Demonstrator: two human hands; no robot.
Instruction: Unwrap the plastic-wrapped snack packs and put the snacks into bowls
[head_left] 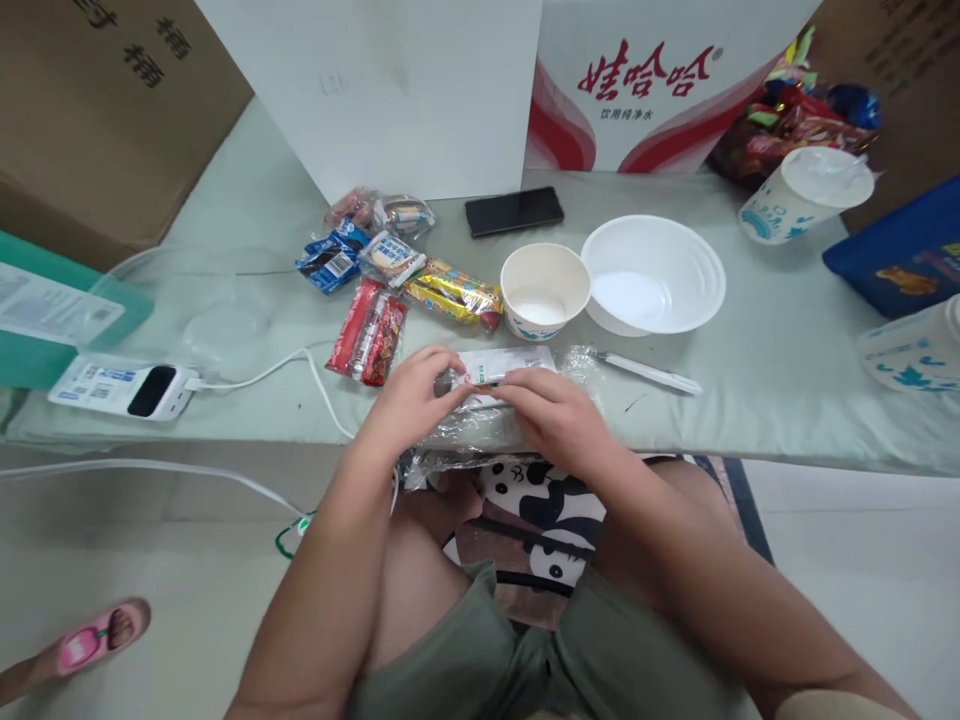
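Note:
Near the table's front edge, my left hand (421,396) and my right hand (556,416) come together over a small clear-and-white packet (489,372) with red and green print. Both hands pinch it between thumb and fingers, the left at its left end, the right along its near side. Under the packet lies a flat white item (536,355), mostly hidden. Crinkled clear plastic (469,430) spreads beneath my hands and over the table edge. Just beyond stand a paper cup (541,312) and a white plastic bowl (664,280). A white pen (652,374) lies right of my right hand.
Wrapped snacks (367,335) lie beyond my left hand, and a black phone (514,211) behind the cup. A power bank (124,388) with a white cable sits at left. Cartons (645,120) line the back. A filled paper cup (810,190) stands at right.

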